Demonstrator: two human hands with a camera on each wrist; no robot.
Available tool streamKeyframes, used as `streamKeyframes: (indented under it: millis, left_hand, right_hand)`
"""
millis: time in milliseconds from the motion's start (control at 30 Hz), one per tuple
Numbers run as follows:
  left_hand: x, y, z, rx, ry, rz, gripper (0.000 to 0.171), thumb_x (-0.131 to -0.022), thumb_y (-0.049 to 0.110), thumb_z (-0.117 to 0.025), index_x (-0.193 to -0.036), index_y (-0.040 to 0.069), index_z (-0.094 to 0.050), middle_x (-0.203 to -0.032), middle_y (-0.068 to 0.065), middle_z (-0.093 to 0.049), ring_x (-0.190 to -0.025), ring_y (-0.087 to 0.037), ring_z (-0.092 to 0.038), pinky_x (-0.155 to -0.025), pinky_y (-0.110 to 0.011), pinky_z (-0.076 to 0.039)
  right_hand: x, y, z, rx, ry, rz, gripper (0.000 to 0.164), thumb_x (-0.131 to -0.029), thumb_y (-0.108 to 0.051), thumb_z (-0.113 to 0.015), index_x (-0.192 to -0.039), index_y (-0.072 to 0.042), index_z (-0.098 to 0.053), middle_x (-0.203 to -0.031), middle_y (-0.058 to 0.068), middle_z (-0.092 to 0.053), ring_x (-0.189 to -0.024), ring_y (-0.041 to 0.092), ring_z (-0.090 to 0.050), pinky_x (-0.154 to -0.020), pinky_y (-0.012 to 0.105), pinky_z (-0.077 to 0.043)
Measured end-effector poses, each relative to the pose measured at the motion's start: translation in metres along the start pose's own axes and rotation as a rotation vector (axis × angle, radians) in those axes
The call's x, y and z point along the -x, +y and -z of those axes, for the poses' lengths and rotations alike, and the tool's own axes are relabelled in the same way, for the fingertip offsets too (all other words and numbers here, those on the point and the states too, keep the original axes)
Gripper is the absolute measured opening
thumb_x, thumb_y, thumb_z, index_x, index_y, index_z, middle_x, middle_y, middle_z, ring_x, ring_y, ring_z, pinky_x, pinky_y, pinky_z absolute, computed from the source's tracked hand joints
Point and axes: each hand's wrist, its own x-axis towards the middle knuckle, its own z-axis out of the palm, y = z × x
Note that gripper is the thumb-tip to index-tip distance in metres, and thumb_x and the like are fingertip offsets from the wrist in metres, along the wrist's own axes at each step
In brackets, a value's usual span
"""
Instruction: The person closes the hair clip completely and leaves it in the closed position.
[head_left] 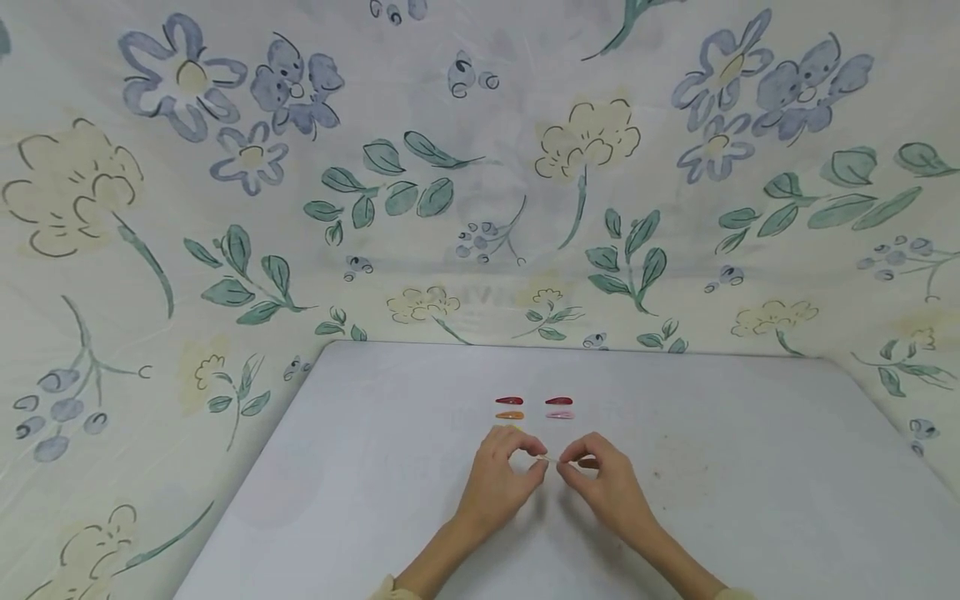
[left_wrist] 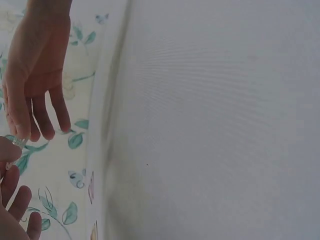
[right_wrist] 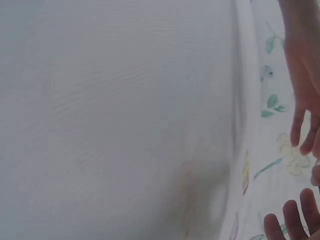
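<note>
Both hands meet over the near middle of the white table. A small pale hair clip [head_left: 550, 459] spans the gap between their fingertips, and it shows whitish in the left wrist view [left_wrist: 20, 142]. My left hand [head_left: 498, 475] pinches its left end between thumb and forefinger. At the other end, the thumb and forefinger of my right hand [head_left: 609, 483] pinch it too. Fingers cover much of the clip. Just beyond the hands lie snap hair clips in two columns: a red clip [head_left: 510, 401] above an orange clip [head_left: 510, 415], and another red clip [head_left: 558, 401] above a pink clip [head_left: 560, 414].
A yellow clip [head_left: 515, 428] peeks out behind the left hand. Something brown [head_left: 588, 463] shows behind the right fingers. The white table [head_left: 360, 467] ends at a flower-patterned cloth [head_left: 510, 167] that rises behind it and at both sides. Small specks [head_left: 660, 475] dot the table's right part.
</note>
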Motion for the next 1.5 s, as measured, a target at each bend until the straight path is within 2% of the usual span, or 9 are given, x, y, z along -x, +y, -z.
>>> streamKeyframes:
  millis: [200, 367, 600, 767, 933, 1233, 1500]
  left_hand:
    - [-0.008, 0.002, -0.006, 0.074, 0.074, 0.015, 0.018, -0.078, 0.003, -0.077, -0.088, 0.016, -0.069, -0.087, 0.006, -0.064, -0.096, -0.012, -0.057, -0.086, -0.034, -0.049]
    - [-0.012, 0.002, -0.012, 0.121, 0.138, 0.013, 0.017, -0.077, 0.001, -0.077, -0.086, 0.014, -0.070, -0.085, 0.003, -0.065, -0.103, -0.018, -0.059, -0.094, -0.035, -0.047]
    - [-0.016, 0.001, -0.019, 0.149, 0.217, 0.031, 0.016, -0.077, 0.001, -0.078, -0.084, 0.013, -0.071, -0.084, 0.005, -0.065, -0.091, -0.013, -0.057, -0.080, -0.039, -0.050]
    - [-0.020, 0.001, -0.025, 0.160, 0.273, 0.030, 0.014, -0.078, 0.001, -0.077, -0.084, 0.012, -0.071, -0.082, 0.004, -0.066, -0.088, -0.015, -0.057, -0.077, -0.041, -0.048]
    - [-0.024, 0.001, -0.030, 0.160, 0.323, 0.047, 0.015, -0.077, 0.001, -0.078, -0.084, 0.012, -0.071, -0.081, 0.004, -0.066, -0.087, -0.015, -0.057, -0.076, -0.037, -0.046]
    - [-0.030, -0.005, -0.037, 0.187, 0.366, 0.068, 0.009, -0.080, 0.004, -0.077, -0.085, 0.010, -0.072, -0.083, 0.000, -0.064, -0.086, -0.017, -0.056, -0.073, -0.037, -0.046]
    - [-0.034, -0.004, -0.038, 0.213, 0.387, 0.112, 0.008, -0.080, 0.003, -0.076, -0.085, 0.007, -0.073, -0.082, -0.001, -0.065, -0.086, -0.020, -0.056, -0.077, -0.028, -0.045]
  right_hand:
    - [-0.009, -0.007, 0.001, -0.033, 0.057, -0.106, 0.014, -0.085, -0.003, -0.074, -0.090, -0.012, -0.065, -0.089, -0.004, -0.063, -0.093, 0.017, -0.062, -0.088, 0.042, -0.055]
    - [-0.013, -0.009, 0.002, -0.062, 0.097, -0.102, 0.013, -0.085, -0.004, -0.074, -0.092, -0.010, -0.065, -0.092, -0.001, -0.064, -0.094, 0.019, -0.063, -0.089, 0.043, -0.055]
    - [-0.016, -0.007, -0.003, -0.112, 0.167, -0.091, 0.014, -0.086, -0.005, -0.075, -0.095, -0.009, -0.064, -0.093, -0.001, -0.063, -0.094, 0.016, -0.061, -0.089, 0.044, -0.055]
    - [-0.018, -0.005, -0.007, -0.135, 0.216, -0.091, 0.015, -0.086, -0.005, -0.074, -0.096, -0.007, -0.064, -0.095, 0.002, -0.063, -0.095, 0.017, -0.061, -0.090, 0.044, -0.054]
    - [-0.022, -0.002, -0.011, -0.141, 0.260, -0.101, 0.015, -0.087, -0.005, -0.074, -0.098, -0.006, -0.065, -0.096, 0.003, -0.064, -0.096, 0.019, -0.062, -0.090, 0.044, -0.054]
    - [-0.030, -0.003, -0.019, -0.180, 0.339, -0.103, 0.016, -0.087, -0.006, -0.074, -0.101, -0.003, -0.066, -0.099, 0.008, -0.064, -0.099, 0.023, -0.061, -0.091, 0.045, -0.053]
    - [-0.033, -0.002, -0.026, -0.189, 0.366, -0.119, 0.017, -0.088, -0.004, -0.072, -0.102, -0.001, -0.063, -0.099, 0.009, -0.064, -0.099, 0.022, -0.060, -0.093, 0.048, -0.052]
